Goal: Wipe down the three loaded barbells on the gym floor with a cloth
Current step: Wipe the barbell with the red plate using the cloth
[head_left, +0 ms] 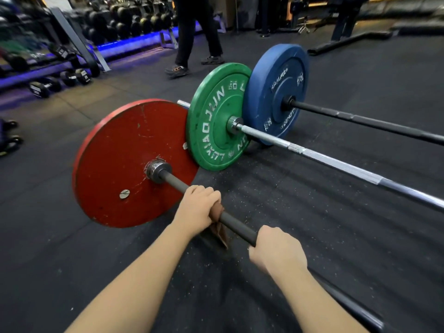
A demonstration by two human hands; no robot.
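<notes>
Rubber makes up the big dark gym floor (336,236), and three bars are lying on it. The round red plate (129,162) is sitting just past the grip. The green plate (216,116) and blue plate (276,92) are waiting farther off, near someone's legs (192,32). The near black bar (236,225) is being wiped, I think. The left hand (198,207) is squeezing the small brown cloth (219,230) around it. The right hand (276,248) is clamping the bar bare. Next, slide the cloth along.
</notes>
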